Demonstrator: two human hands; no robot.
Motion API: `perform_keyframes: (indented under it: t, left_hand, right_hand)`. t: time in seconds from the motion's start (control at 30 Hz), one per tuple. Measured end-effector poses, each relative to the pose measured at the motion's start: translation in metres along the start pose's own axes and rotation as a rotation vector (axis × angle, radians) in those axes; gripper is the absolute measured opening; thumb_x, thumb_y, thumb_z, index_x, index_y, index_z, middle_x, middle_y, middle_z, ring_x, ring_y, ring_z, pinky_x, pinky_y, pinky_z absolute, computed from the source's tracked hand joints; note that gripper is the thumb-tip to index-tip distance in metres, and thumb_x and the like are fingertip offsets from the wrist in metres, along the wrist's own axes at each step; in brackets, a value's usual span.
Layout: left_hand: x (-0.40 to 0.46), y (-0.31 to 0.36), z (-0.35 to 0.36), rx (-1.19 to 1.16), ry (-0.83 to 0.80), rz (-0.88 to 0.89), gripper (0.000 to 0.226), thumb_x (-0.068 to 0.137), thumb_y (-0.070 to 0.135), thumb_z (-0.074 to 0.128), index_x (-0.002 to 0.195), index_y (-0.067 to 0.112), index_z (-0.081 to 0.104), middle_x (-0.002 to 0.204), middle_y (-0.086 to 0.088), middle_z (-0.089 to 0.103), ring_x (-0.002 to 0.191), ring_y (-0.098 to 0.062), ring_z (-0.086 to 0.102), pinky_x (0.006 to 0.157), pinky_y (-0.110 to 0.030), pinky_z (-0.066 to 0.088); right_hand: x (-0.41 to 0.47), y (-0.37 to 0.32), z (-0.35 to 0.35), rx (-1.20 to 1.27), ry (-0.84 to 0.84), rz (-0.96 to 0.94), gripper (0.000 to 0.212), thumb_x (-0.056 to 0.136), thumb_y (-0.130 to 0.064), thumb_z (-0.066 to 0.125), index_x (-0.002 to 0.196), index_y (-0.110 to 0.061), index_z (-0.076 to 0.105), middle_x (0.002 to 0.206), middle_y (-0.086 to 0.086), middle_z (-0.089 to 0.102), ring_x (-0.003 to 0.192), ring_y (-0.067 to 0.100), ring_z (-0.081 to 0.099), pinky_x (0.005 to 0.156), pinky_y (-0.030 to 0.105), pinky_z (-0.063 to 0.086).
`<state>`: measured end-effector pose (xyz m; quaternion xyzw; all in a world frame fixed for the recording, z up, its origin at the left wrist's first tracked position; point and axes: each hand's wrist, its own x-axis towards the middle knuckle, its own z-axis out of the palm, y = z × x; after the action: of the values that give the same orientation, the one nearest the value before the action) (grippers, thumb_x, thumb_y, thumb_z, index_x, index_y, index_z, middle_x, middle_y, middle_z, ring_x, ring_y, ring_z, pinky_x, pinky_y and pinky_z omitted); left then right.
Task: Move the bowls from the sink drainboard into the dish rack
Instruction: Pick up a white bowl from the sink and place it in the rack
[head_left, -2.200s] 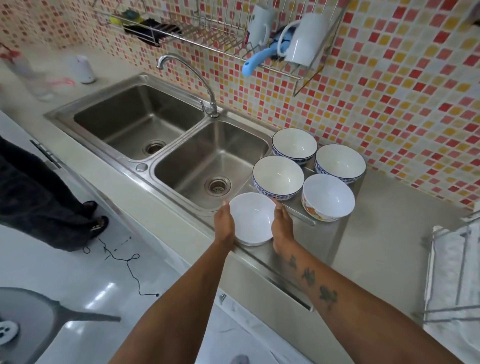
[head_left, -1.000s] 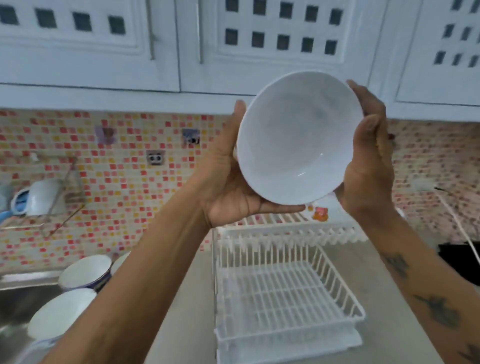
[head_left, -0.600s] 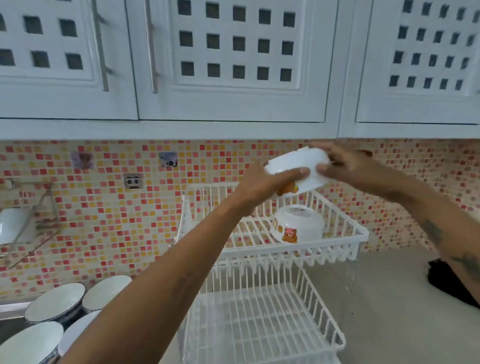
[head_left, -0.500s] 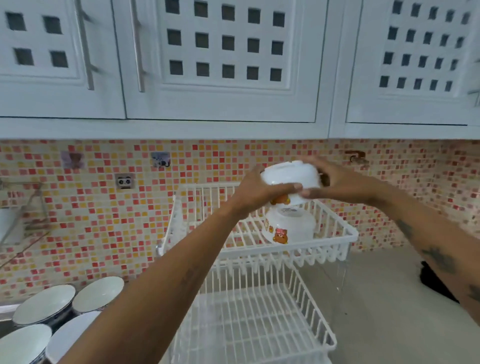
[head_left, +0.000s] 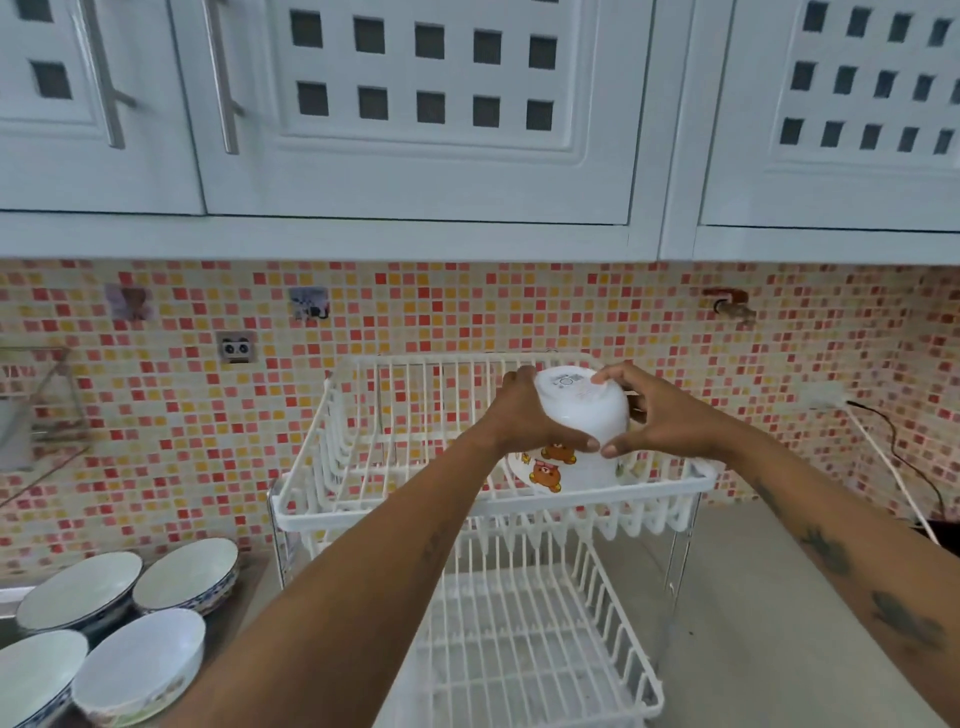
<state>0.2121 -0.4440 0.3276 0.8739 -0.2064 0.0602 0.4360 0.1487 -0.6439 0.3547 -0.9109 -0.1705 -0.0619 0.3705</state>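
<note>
Nearest, at the lower left, four bowls (head_left: 139, 662) sit upright on the sink drainboard (head_left: 244, 590), packed close together: a plain white one in front, and three with blue-patterned rims beside and behind it. Just right of them, on the grey desk (head_left: 753, 597), stands the white two-tier dish rack (head_left: 488, 512). Its lower tier (head_left: 524, 649) holds nothing that can be seen.

Both forearms reach forward over the near rail of the upper tier. The left hand (head_left: 540, 421) and the right hand (head_left: 660, 421) meet around a white bowl (head_left: 584, 410) turned upside down, its base facing up. Each grip is closed on this bowl, left from the left side, right from the right, thumbs nearly touching at the near rim. Directly under it in the right part of the upper tier lies a second inverted bowl (head_left: 561, 473) with bear pictures on its side; the held bowl sits over it, though whether they touch cannot be told.

Beyond the rack rises the red and yellow mosaic tile wall (head_left: 467, 312), and above it the white cabinets (head_left: 415, 104) with square cut-outs.
</note>
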Motion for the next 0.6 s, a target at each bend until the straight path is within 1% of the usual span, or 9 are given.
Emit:
perform_keyframes:
  t: [0.1, 0.2, 0.23, 0.3, 0.37, 0.47, 0.6]
  left_hand:
    - [-0.011, 0.013, -0.004, 0.018, -0.013, -0.012, 0.127, 0.025, 0.066, 0.088, 0.133, 0.013, 0.047, 0.126, -0.005, 0.056, 0.114, -0.024, 0.058, 0.088, -0.045, 0.059]
    - [-0.016, 0.016, -0.004, 0.053, -0.033, -0.022, 0.126, 0.025, 0.065, 0.085, 0.133, 0.013, 0.047, 0.126, -0.005, 0.055, 0.119, -0.025, 0.056, 0.090, -0.046, 0.057]
    - [-0.017, 0.017, -0.003, 0.070, -0.038, -0.035, 0.126, 0.028, 0.063, 0.087, 0.135, 0.012, 0.044, 0.128, -0.005, 0.053, 0.121, -0.025, 0.053, 0.093, -0.046, 0.056]
    - [-0.017, 0.016, -0.001, 0.097, -0.058, -0.057, 0.119, 0.045, 0.053, 0.093, 0.140, 0.009, 0.038, 0.134, -0.007, 0.046, 0.125, -0.025, 0.048, 0.099, -0.046, 0.052]
    - [-0.013, 0.012, 0.001, 0.120, -0.079, -0.083, 0.112, 0.056, 0.045, 0.093, 0.143, 0.007, 0.033, 0.138, -0.008, 0.041, 0.127, -0.026, 0.047, 0.100, -0.044, 0.051]
    - [-0.014, 0.011, 0.003, 0.153, -0.096, -0.101, 0.113, 0.060, 0.045, 0.092, 0.147, 0.008, 0.030, 0.143, -0.009, 0.039, 0.130, -0.026, 0.046, 0.101, -0.041, 0.050]
    - [-0.017, 0.011, 0.000, 0.159, -0.115, -0.088, 0.112, 0.062, 0.043, 0.091, 0.148, 0.009, 0.028, 0.145, -0.009, 0.037, 0.134, -0.026, 0.043, 0.105, -0.041, 0.047]
  right_hand:
    - [0.002, 0.003, -0.003, -0.037, -0.026, 0.031, 0.079, 0.066, -0.017, 0.087, 0.129, -0.035, 0.043, 0.136, -0.008, 0.044, 0.122, 0.018, 0.050, 0.102, 0.037, 0.048]
    - [0.004, 0.005, -0.002, -0.112, -0.052, 0.063, 0.080, 0.067, -0.023, 0.086, 0.130, -0.039, 0.039, 0.138, -0.004, 0.046, 0.124, 0.021, 0.050, 0.104, 0.043, 0.046]
    - [0.004, 0.005, -0.002, -0.135, -0.057, 0.069, 0.080, 0.068, -0.022, 0.085, 0.131, -0.039, 0.039, 0.139, -0.003, 0.046, 0.124, 0.021, 0.050, 0.105, 0.043, 0.046]
    - [0.002, 0.003, 0.000, -0.199, -0.060, 0.086, 0.080, 0.071, -0.022, 0.084, 0.134, -0.035, 0.037, 0.139, -0.001, 0.048, 0.123, 0.021, 0.051, 0.105, 0.042, 0.045]
    - [0.002, 0.001, 0.001, -0.267, -0.070, 0.113, 0.080, 0.072, -0.024, 0.082, 0.136, -0.032, 0.035, 0.138, 0.001, 0.049, 0.123, 0.022, 0.051, 0.104, 0.043, 0.045]
    - [0.003, 0.000, 0.003, -0.343, -0.106, 0.154, 0.080, 0.073, -0.026, 0.081, 0.135, -0.034, 0.032, 0.138, 0.003, 0.049, 0.120, 0.026, 0.052, 0.101, 0.044, 0.046]
    - [0.005, -0.006, 0.005, -0.410, -0.128, 0.190, 0.079, 0.075, -0.024, 0.080, 0.135, -0.032, 0.030, 0.135, 0.005, 0.052, 0.116, 0.026, 0.053, 0.098, 0.042, 0.047]
